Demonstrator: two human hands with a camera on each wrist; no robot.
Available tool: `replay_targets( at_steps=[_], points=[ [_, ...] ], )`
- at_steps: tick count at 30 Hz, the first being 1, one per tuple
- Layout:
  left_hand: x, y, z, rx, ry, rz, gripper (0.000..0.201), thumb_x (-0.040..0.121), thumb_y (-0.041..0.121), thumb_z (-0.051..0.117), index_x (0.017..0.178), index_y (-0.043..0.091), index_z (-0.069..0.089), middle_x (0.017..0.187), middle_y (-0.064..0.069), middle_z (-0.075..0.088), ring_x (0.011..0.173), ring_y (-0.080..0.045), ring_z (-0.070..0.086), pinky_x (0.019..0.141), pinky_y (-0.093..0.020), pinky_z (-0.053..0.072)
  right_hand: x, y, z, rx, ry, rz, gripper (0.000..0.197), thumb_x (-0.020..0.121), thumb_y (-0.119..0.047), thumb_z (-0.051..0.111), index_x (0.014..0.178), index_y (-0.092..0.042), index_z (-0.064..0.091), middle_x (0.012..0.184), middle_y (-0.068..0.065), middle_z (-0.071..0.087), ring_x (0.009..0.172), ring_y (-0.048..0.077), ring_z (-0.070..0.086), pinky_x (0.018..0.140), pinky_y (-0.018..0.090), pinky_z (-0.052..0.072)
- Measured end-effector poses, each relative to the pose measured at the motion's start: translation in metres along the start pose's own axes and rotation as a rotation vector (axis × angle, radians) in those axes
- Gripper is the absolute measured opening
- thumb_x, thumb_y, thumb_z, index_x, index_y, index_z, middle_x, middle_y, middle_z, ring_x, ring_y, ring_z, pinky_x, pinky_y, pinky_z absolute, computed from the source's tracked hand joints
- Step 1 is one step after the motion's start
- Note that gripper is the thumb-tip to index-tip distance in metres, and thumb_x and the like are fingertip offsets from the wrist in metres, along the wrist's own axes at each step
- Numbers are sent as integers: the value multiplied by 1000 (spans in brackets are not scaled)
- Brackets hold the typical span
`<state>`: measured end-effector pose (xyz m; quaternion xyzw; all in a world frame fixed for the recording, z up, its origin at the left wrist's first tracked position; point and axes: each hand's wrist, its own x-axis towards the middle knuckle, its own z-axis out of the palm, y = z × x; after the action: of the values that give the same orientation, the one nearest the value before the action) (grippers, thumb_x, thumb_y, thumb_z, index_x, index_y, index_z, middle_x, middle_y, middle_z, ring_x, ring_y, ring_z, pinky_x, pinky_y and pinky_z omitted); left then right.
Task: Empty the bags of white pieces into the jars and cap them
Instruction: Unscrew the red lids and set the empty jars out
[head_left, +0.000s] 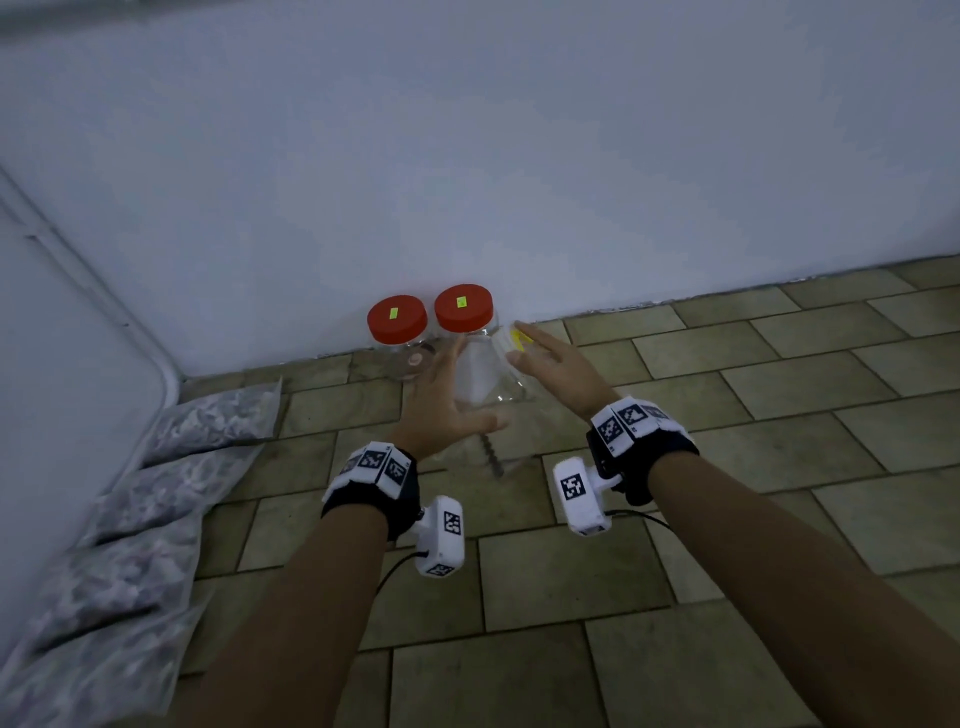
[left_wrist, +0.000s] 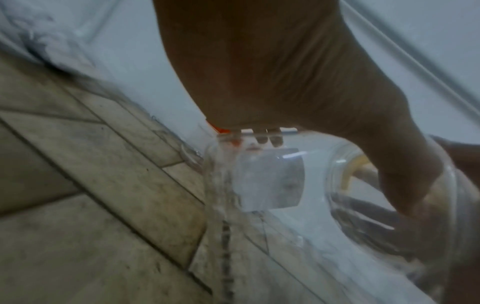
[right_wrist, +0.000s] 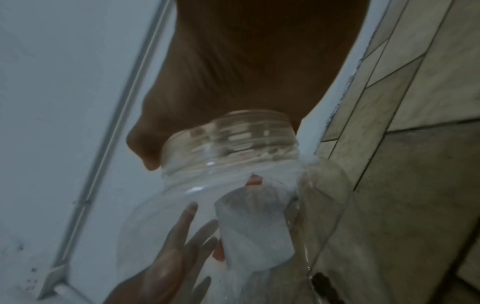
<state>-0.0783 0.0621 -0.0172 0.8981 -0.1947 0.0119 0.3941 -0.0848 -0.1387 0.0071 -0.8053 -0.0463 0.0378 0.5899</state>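
Observation:
A clear, uncapped jar (head_left: 480, 374) is tilted between my two hands just above the tiled floor. My left hand (head_left: 441, 400) wraps its body, with the thumb toward me and the fingers spread along the far side. In the left wrist view, that hand's fingertips (left_wrist: 262, 139) show through the jar (left_wrist: 272, 181). My right hand (head_left: 545, 358) grips the threaded neck, and in the right wrist view its palm (right_wrist: 246, 72) covers the mouth of the jar (right_wrist: 233, 205). A yellow mark (head_left: 522, 338) shows at the neck. Several bags of white pieces (head_left: 208, 421) lie at left.
Two clear jars with red caps (head_left: 397, 318) (head_left: 463, 306) stand against the white wall (head_left: 519, 156), right behind the held jar. A white panel (head_left: 52, 364) runs along the left, with the bags leaning at its foot. Tiled floor (head_left: 727, 467) stretches to the right and toward me.

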Motion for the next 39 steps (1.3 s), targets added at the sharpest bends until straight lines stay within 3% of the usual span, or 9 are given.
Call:
replay_targets(
  at_steps=[6,11,15,19,25,28,30,35,39],
  points=[
    [-7,-5,-6,76,-75,-57,130,62,52,85,154,25,-1,162,4,4,147,-12,8,119,-43,18,-5,17,-23,-25,-215,0,71,86,-40,62,146,-35,24,145,-18,30,134,5,27,109,28,24],
    [-12,-9,-7,76,-73,-88,135,54,66,80,152,32,-6,162,5,1,149,-16,6,118,-53,18,-10,66,-56,-181,-169,261,72,89,-9,60,148,-23,22,149,12,34,132,27,39,101,37,38],
    [-13,-10,-6,83,-63,-87,134,55,63,82,153,31,-4,162,4,2,148,-16,7,118,-53,19,-13,65,-54,33,36,239,40,97,-29,48,135,-18,44,133,11,53,104,22,55,84,34,46],
    [-8,-5,-4,108,-71,-72,132,57,60,83,153,29,-2,162,1,5,148,-19,11,118,-51,20,-13,22,-37,86,27,103,54,94,-43,47,140,-17,38,135,3,49,113,17,53,90,31,43],
    [-11,2,-4,95,-63,-70,130,58,58,84,153,26,0,162,0,6,148,-18,11,118,-49,19,-21,4,-25,-109,-72,4,38,88,-23,65,119,-22,43,102,-25,45,92,-6,50,71,-3,39],
    [-12,-2,-5,99,-66,-111,133,51,69,77,152,30,0,161,3,6,148,-21,13,117,-54,23,-18,42,-37,-120,-39,164,68,85,-30,68,141,-15,33,143,0,38,123,16,47,95,22,41],
    [-13,-3,-5,92,-62,-115,131,52,67,79,151,35,-1,161,4,5,148,-21,13,116,-55,25,-19,63,-47,-194,-2,240,64,90,-21,62,145,-13,30,147,12,36,123,24,47,96,33,40],
    [-15,-1,-5,100,-61,-114,132,53,65,81,151,34,-2,161,3,5,148,-21,12,116,-55,25,-22,47,-46,43,29,173,48,96,-33,49,140,-18,38,132,11,53,99,20,58,77,30,46],
    [-13,6,-5,106,-82,-129,135,51,67,79,152,30,-1,161,1,7,147,-21,13,117,-52,25,-18,6,-25,-32,-141,4,61,89,-42,58,141,-26,32,137,-4,42,121,11,45,97,28,37]
  ],
)
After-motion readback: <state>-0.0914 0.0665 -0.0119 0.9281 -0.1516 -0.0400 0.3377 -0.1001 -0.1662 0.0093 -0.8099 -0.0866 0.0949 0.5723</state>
